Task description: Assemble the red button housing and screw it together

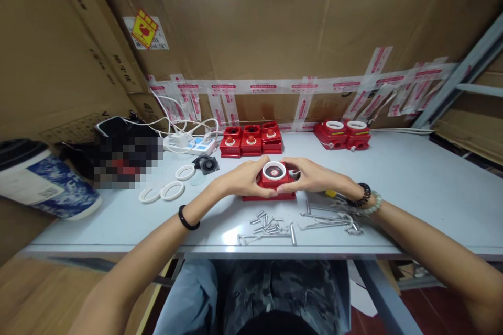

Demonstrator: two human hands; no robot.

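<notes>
Cut-off forearms (147, 251) lead to fingers (290, 187) partly hiding a red housing (270, 183).

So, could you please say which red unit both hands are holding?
The red unit nearest the front edge of the table: the left hand and right hand clasp its sides. The three units behind it and the two at back right stand untouched.

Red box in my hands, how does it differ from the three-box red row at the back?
The held box wears a large white ring; the row shows none. Your left hand and right hand grip the held box; the row stands untouched behind. Both are red.
</notes>
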